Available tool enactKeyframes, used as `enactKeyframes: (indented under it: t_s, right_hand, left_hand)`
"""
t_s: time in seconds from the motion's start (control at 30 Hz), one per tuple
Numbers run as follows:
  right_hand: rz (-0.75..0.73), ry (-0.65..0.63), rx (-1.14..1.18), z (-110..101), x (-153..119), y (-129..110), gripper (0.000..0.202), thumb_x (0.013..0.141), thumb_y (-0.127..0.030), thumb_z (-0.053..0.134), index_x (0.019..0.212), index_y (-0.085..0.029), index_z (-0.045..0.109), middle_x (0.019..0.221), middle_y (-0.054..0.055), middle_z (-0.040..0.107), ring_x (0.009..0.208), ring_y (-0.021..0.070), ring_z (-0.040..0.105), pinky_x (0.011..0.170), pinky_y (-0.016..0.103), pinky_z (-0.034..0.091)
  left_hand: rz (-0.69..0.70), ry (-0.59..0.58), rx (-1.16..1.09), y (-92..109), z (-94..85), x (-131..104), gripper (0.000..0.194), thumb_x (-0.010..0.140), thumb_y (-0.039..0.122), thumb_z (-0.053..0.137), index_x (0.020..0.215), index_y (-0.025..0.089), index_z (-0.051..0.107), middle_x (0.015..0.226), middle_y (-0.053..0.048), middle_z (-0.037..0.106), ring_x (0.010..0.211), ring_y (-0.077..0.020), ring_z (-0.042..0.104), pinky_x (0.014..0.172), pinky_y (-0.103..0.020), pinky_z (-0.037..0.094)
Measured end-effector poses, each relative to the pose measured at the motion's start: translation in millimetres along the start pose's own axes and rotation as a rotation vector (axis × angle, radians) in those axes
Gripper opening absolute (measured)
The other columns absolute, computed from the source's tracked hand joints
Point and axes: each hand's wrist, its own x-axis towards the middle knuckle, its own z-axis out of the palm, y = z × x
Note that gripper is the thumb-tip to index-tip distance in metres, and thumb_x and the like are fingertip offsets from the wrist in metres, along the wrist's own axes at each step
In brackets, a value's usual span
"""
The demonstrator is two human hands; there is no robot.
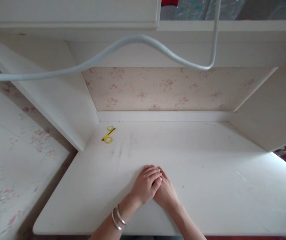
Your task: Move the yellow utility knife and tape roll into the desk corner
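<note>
My left hand (146,184) lies flat on the white desk (207,173), its fingers resting over the fingers of my right hand (166,195). Both hands sit near the desk's front edge, palms down, holding nothing. Two silver bangles (117,218) circle my left wrist. Small yellow-handled scissors (108,134) lie at the far left corner of the desk, well away from both hands.
A white cable (138,39) hangs in a loop across the upper view. White side panels (65,100) wall the desk left and right, with floral wallpaper (162,88) behind. A shelf (207,26) runs overhead.
</note>
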Motion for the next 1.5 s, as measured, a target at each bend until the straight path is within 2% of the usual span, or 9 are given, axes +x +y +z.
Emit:
enactKeyframes:
  t_s: [0.33,0.43,0.57,0.73,0.8,0.93,1.17,1.33,1.5]
  right_hand:
    - [0.0,0.039,-0.013,-1.7,1.3,-2.3,0.059,0.083,-0.019,0.048,0.14,-0.021,0.036,0.135,0.006,0.05,0.125,0.0196,0.044,0.113,0.041,0.02]
    - [0.006,0.062,0.028,-7.4,3.9,-3.8,0.052,0.085,-0.02,0.047,0.137,-0.023,0.042,0.131,0.004,0.054,0.123,0.0188,0.047,0.113,0.041,0.022]
    - [0.021,0.082,0.066,-16.2,8.0,-5.4,0.038,0.091,-0.025,0.042,0.128,-0.026,0.052,0.133,0.002,0.053,0.125,0.0191,0.044,0.109,0.042,0.028]
    - [0.055,0.108,0.078,-18.8,11.7,-7.2,0.033,0.092,-0.028,0.042,0.122,-0.028,0.056,0.133,0.001,0.053,0.123,0.0191,0.046,0.106,0.042,0.03]
    - [0.057,0.118,0.079,-18.4,12.6,-7.5,0.032,0.092,-0.029,0.042,0.121,-0.028,0.057,0.131,0.002,0.054,0.122,0.0194,0.047,0.106,0.042,0.031]
    - [0.058,0.136,0.065,-18.9,13.5,-8.3,0.031,0.092,-0.028,0.043,0.119,-0.028,0.058,0.128,0.002,0.057,0.12,0.0191,0.048,0.104,0.041,0.031]
    - [0.069,0.134,0.047,-20.9,14.7,-10.4,0.03,0.092,-0.028,0.043,0.118,-0.028,0.058,0.126,0.003,0.058,0.118,0.019,0.05,0.103,0.041,0.031]
    - [0.088,0.119,0.055,-22.4,16.2,-10.8,0.029,0.091,-0.028,0.045,0.117,-0.029,0.058,0.126,0.002,0.058,0.118,0.0182,0.049,0.103,0.039,0.031]
    - [0.098,0.118,0.058,-25.0,17.7,-10.5,0.028,0.09,-0.029,0.046,0.115,-0.029,0.06,0.126,0.001,0.058,0.118,0.0177,0.049,0.102,0.038,0.032]
  left_hand:
    - [0.014,0.011,-0.019,0.4,1.1,0.3,0.029,0.093,0.025,0.04,0.114,0.026,0.06,0.122,0.001,0.061,0.118,-0.0141,0.049,0.111,-0.039,0.029]
    - [0.006,0.005,-0.059,-7.1,-3.0,0.7,0.028,0.093,0.026,0.042,0.113,0.026,0.06,0.122,0.001,0.061,0.116,-0.0135,0.051,0.109,-0.035,0.034]
    - [-0.064,0.106,0.001,-45.6,-31.5,0.7,0.029,0.091,0.022,0.042,0.113,0.024,0.06,0.119,-0.002,0.061,0.114,-0.0146,0.052,0.101,-0.032,0.043]
    - [-0.168,0.156,0.277,-126.5,-99.9,6.7,0.039,0.081,0.008,0.04,0.113,0.02,0.059,0.121,-0.004,0.056,0.116,-0.0168,0.049,0.106,-0.035,0.037]
    - [-0.29,0.114,0.427,-155.3,-125.7,12.9,0.043,0.078,0.008,0.04,0.116,0.019,0.057,0.126,-0.004,0.053,0.12,-0.0175,0.045,0.109,-0.034,0.033]
    - [-0.381,0.07,0.497,-194.8,-160.4,29.0,0.047,0.074,0.01,0.041,0.12,0.013,0.053,0.13,-0.008,0.049,0.124,-0.0215,0.04,0.11,-0.035,0.027]
    - [-0.434,-0.037,0.504,-234.1,-179.7,55.8,0.063,0.067,0.021,0.051,0.128,0.007,0.045,0.14,-0.011,0.041,0.13,-0.0267,0.032,0.11,-0.035,0.021]
    - [-0.462,-0.111,0.472,-252.5,-178.9,66.6,0.068,0.062,0.02,0.05,0.129,0.005,0.045,0.14,-0.012,0.041,0.132,-0.029,0.029,0.109,-0.038,0.021]
    - [-0.531,-0.105,0.454,-257.1,-172.3,63.1,0.067,0.065,0.022,0.047,0.129,0.003,0.043,0.136,-0.014,0.045,0.13,-0.0299,0.033,0.108,-0.038,0.027]
